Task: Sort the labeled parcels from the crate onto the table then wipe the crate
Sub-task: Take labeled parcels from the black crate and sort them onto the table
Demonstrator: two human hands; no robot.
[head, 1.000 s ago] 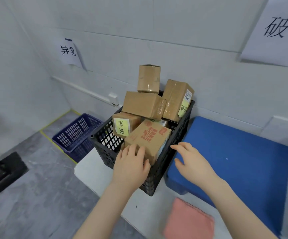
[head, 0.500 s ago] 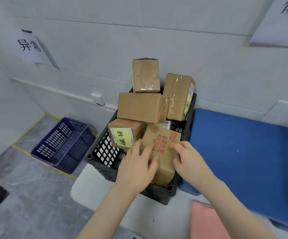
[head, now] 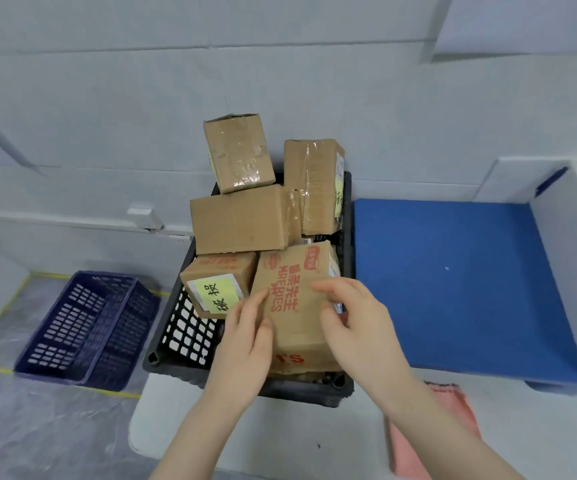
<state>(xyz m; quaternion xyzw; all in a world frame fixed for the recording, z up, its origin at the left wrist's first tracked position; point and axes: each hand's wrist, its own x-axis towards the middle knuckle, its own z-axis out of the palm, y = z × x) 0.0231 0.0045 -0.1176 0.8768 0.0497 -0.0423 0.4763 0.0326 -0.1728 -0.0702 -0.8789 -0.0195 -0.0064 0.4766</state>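
Parcel (head: 294,299) brown cardboard, red print, tilted in black crate (head: 183,341); left hand (head: 245,344), right hand (head: 359,323) both gripping it.

Single head-worn view, angled steeply down, close over crate (head: 190,327) and white table (head: 280,431).

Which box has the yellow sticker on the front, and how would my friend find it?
Look at the black crate on the white table, piled with cardboard boxes. The box with the yellow sticker is at the crate's front left, just left of the red-printed box that both hands hold. Only it shows a big yellow label with black characters facing you.
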